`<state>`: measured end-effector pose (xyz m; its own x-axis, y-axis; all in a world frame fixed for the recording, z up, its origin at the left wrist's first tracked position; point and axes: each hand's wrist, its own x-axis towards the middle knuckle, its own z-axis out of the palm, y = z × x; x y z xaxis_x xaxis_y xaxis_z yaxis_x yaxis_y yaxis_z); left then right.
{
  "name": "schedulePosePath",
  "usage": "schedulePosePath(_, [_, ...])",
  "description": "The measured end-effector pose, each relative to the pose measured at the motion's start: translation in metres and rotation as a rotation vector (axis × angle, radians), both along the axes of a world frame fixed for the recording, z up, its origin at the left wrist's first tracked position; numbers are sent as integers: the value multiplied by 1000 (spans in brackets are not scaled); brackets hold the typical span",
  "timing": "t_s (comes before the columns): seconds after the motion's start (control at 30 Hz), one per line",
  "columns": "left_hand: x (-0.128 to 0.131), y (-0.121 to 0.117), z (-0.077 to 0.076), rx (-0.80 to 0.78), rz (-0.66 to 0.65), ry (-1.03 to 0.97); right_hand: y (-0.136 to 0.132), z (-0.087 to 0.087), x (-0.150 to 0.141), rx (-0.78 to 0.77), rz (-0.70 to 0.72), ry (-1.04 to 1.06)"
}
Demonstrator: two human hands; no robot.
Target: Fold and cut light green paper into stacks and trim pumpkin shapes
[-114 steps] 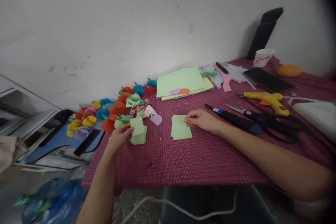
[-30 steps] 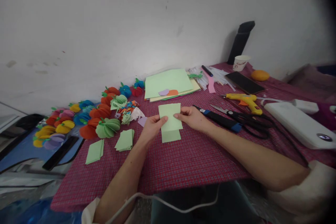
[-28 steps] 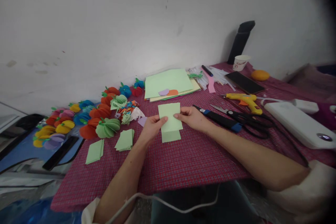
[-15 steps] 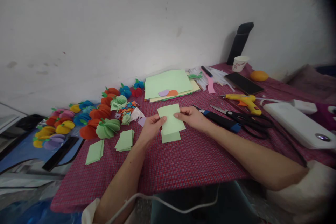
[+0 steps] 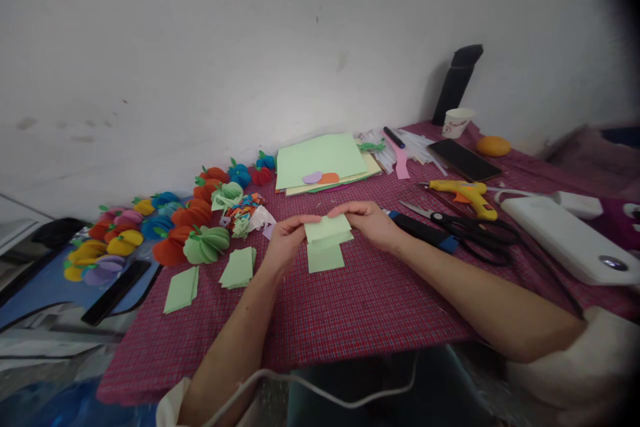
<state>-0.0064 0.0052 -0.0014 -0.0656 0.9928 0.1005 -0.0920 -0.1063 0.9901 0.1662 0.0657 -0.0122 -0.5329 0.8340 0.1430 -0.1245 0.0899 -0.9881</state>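
Both hands hold one light green paper piece [image 5: 327,229] by its far edge, which is bent over toward me. My left hand [image 5: 287,240] pinches its left side, with fingers closed on the paper. The right side is gripped between the thumb and fingers of my right hand [image 5: 367,223]. Just below it, another light green paper piece [image 5: 326,259] lies flat on the cloth, partly covered. To the left rest a small stack of green papers [image 5: 238,268] and a second green stack [image 5: 181,290].
Colourful paper pumpkins [image 5: 193,213] and paper scraps [image 5: 245,213] crowd the left. Behind lie large paper sheets [image 5: 320,157]. On the right are a box cutter [image 5: 423,231], black-handled scissors [image 5: 480,233], a yellow glue gun [image 5: 465,193], a phone [image 5: 465,159] and a white power bank [image 5: 565,237].
The green paper in my hands was spread out flat; now its far edge is folded over toward me. My fingers have moved up to the fold.
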Motion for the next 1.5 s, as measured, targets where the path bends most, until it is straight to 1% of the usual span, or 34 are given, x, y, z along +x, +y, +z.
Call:
schedulePosePath(0.23, [-2,0,-1,-12,13,38,-3,3,-1,-58,1,65])
schedulePosePath(0.4, [-3,0,-1,39,15,40,-2,2,-1,-47,-1,76])
schedulePosePath(0.57, [-5,0,0,78,6,111,-1,0,-2,-37,-6,64])
schedulePosePath(0.67, [-5,0,-1,100,13,113,-1,1,-1,-14,-2,76])
schedulePosePath(0.87, [-6,1,-5,103,-9,94,-2,2,0,-4,26,71])
schedulePosePath(1.07, [-5,1,-3,79,-3,123,0,0,1,-28,59,88])
schedulePosePath(1.17, [-5,1,-3,69,-10,132,1,0,3,13,70,79])
schedulePosePath(1.3, [-7,0,-2,67,-33,136,0,3,7,114,55,26])
schedulePosePath(1.4, [-7,-1,1,70,-61,30,-3,8,9,186,28,-71])
schedulePosePath(1.47, [-5,-3,4,34,-74,-61,-5,10,9,196,31,-126])
schedulePosePath(1.5, [-3,-3,5,5,-68,-66,-6,10,8,193,40,-141])
